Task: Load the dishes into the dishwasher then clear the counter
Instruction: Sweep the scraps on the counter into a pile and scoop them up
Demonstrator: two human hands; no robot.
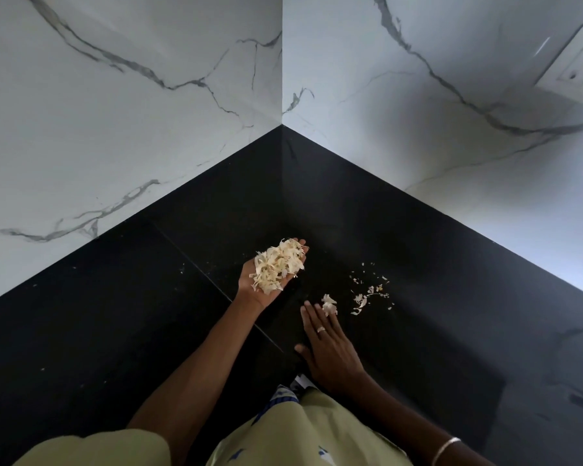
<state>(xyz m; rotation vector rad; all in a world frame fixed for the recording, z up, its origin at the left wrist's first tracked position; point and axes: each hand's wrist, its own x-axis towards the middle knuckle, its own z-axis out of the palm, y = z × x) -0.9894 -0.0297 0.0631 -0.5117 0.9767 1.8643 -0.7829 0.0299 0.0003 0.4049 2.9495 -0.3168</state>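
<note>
Right hand (330,351), palm down, fingers extended flat on the black counter (115,314), fingertips touching a small clump of peels (329,305). Beyond, left hand (266,284), palm up, fingers relaxed, cups a heap of garlic peels (278,265); scattered scraps (367,294) lie rightward.

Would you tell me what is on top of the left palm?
A heap of pale peels lies on the upturned left hand, covering most of the palm and fingers; whatever lies beneath the heap is hidden.

The single head view looks steeply down from close above the black counter (115,331), facing its marble-walled corner (282,95).
</note>
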